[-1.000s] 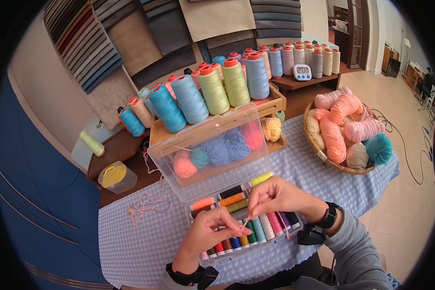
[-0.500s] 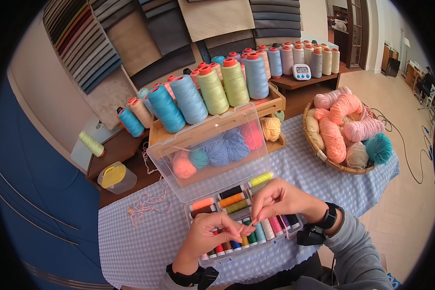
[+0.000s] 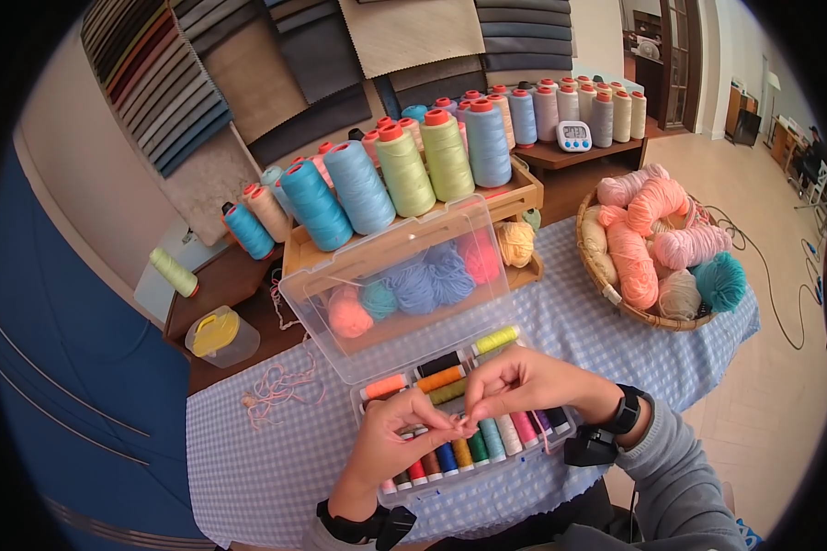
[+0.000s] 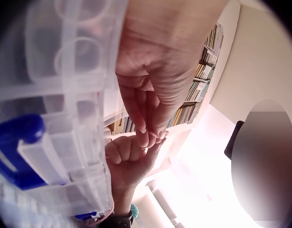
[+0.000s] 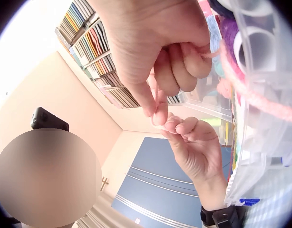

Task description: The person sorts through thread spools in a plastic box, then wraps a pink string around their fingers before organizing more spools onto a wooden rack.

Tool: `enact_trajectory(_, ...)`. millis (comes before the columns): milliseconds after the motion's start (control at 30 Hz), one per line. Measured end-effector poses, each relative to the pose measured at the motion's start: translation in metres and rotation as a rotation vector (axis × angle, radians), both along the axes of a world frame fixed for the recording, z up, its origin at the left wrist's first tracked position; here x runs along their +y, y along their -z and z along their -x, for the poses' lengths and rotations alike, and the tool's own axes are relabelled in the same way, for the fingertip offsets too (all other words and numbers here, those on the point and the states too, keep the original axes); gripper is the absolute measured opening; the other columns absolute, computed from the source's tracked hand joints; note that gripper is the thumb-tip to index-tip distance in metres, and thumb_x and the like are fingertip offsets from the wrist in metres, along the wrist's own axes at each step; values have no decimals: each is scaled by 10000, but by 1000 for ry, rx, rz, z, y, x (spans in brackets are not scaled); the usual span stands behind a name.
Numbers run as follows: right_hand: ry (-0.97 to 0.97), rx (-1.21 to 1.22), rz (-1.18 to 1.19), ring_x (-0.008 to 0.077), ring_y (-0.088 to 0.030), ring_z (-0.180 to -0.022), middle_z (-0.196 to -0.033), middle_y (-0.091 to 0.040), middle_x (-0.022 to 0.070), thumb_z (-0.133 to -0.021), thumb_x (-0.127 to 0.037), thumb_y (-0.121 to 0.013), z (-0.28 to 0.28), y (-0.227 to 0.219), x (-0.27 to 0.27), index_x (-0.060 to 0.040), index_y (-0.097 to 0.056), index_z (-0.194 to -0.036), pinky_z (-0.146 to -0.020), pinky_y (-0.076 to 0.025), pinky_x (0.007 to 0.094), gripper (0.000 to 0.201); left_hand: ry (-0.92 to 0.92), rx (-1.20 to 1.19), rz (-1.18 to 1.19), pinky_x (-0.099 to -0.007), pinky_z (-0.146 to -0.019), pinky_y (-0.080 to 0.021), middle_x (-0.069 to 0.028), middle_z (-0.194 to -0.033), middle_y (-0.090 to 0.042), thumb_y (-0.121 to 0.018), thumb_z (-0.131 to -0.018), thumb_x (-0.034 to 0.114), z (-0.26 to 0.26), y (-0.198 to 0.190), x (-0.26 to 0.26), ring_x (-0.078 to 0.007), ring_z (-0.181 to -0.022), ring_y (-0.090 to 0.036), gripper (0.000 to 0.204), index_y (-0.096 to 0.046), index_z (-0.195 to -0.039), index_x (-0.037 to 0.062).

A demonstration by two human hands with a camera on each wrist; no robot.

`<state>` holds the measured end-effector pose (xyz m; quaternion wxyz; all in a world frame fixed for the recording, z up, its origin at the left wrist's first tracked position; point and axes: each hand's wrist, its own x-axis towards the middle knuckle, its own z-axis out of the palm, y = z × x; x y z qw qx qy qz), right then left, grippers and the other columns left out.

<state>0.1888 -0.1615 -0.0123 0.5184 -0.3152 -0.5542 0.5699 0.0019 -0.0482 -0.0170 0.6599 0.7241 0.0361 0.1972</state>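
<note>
Both hands meet fingertip to fingertip over an open clear plastic box of small thread spools. My right hand pinches a strand of pink yarn between thumb and forefinger, with the other fingers curled in. The yarn runs from that hand down over the box's front edge. My left hand pinches at the same spot, thumb against fingertips, where the short yarn end is mostly hidden by the fingers. Below the hands lie green, white and pink spools. An orange spool lies behind them.
The box's clear lid stands raised at the back. Behind it, a wooden rack carries large thread cones. A wicker basket of yarn skeins stands at right; a loose yarn tangle and yellow-lidded tub are at left.
A short length of pink yarn showed between the hands before. My right hand has come down and left, so the fingertips now meet and cover it.
</note>
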Motion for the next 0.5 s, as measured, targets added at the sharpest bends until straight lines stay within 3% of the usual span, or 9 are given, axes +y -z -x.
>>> enact_trajectory(167, 125, 69, 105, 76, -578, -840, -883, -636, 50, -879, -110, -532, 2, 11, 7, 32, -571, -922, -742, -448, 186, 154, -2, -75, 113, -233, -720, -504, -98, -786, -646, -638, -769, -21, -2, -1, -5, -172, -828, -644, 104, -536, -781, -8)
enact_trajectory(267, 113, 62, 109, 64, -578, -809, -896, -630, 50, -870, -88, -542, 6, 8, 6, 24, -564, -944, -722, -448, 176, 136, -5, -97, 52, -228, -716, -502, -92, -768, -644, -634, -775, -15, -2, -2, -4, -174, -832, -644, 104, -532, -784, -4)
enact_trajectory(333, 82, 10, 63, 60, -577, -767, -882, -625, 50, -859, -49, -545, 8, 6, 5, 15, -561, -949, -704, -449, 167, 111, 3, -59, -112, -228, -717, -503, -97, -759, -643, -626, -780, -20, -2, -3, -2, -184, -839, -644, 103, -524, -773, -5)
enact_trajectory(500, 90, 0, 91, 70, -590, -794, -860, -631, 77, -820, 35, -569, 7, 4, 2, 46, -557, -934, -676, -456, 165, 115, 13, -60, -95, -236, -714, -505, -118, -788, -646, -617, -788, -16, -2, -4, -5, -191, -814, -649, 129, -498, -837, -9)
